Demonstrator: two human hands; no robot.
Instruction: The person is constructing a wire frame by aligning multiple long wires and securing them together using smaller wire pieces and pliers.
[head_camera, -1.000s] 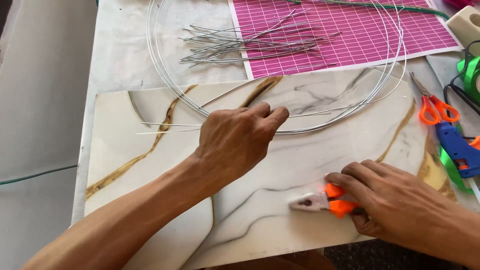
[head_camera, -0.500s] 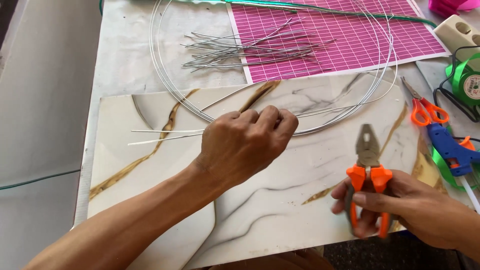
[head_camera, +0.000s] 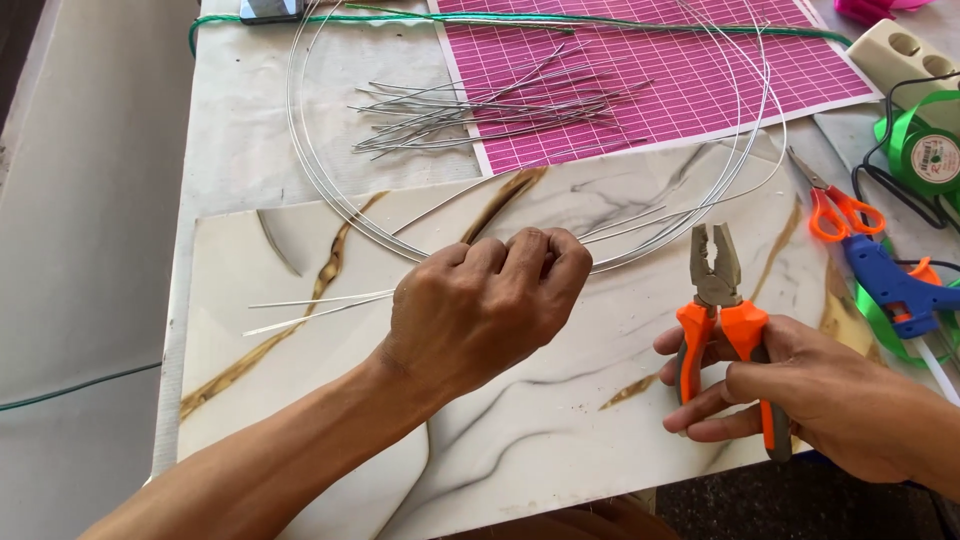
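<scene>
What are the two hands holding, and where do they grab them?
The left hand grips a few thin wire pieces around their middle. The right hand holds pliers by the orange handles.

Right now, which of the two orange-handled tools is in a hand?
The orange-handled steel pliers, gripped upright by the right hand. The orange-handled scissors lie untouched on the table beside the blue glue gun.

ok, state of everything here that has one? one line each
left hand: fist shut on wire pieces
wire pieces: held, ends sticking out left
right hand: gripping pliers handles
pliers: jaws shut, pointing up
scissors: lying closed
wire coil: loose on table
cut wires: piled, untouched
</scene>
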